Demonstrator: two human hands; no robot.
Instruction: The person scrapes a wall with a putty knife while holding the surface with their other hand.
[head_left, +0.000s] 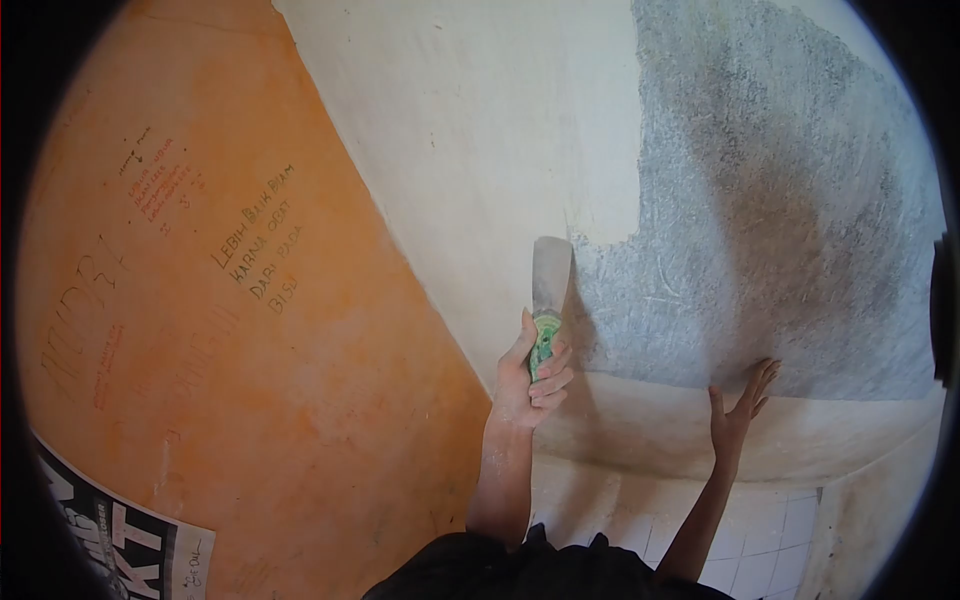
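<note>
Apparent scraping step: I have the left hand [514, 393] clamped on the scraper [552, 275] beside the grey patch [690, 270], right hand [738, 416] spread at its lower edge; next move requires steady blade pressure.

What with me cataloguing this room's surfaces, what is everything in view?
Scraper: one, grey blade and green handle, centre
Rough patch: one, grey, right
White wall: one, upper centre
Orange wall: one, left
Writing: several pieces, dark and red, across the orange
Poster: one, black and white, lower left
Tiles: several, white, lower right
Unclear object: one, black, right edge
Clothing: black, bottom centre
Left hand: one, gripping handle
Right hand: one, by patch's lower edge
</note>
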